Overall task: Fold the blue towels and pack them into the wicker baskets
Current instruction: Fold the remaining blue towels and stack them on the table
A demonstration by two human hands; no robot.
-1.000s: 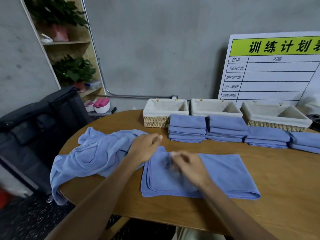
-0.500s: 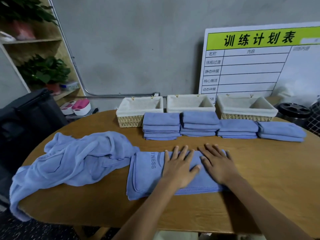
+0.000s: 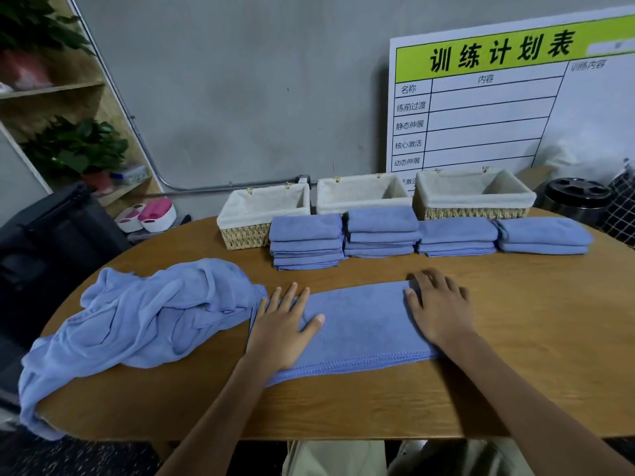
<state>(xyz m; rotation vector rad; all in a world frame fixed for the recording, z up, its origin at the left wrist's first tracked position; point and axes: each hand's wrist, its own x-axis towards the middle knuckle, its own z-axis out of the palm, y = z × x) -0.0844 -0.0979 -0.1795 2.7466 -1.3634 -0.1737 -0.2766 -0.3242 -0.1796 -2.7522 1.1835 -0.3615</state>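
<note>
Now both hands, left (image 3: 281, 326) and right (image 3: 441, 305), press straight fingers flat on the half-folded towel (image 3: 360, 324) at 6 o'clock; next, probably another fold.

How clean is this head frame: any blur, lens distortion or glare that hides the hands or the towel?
Head view: the left hand and right hand are sharp, flat on the folded towel, whose stitching is legible. Wide-angle bending curves the table edge and tilts the whiteboard. The shelf plants at the left edge look soft. Lighting is even and dim, with no glare.
</note>
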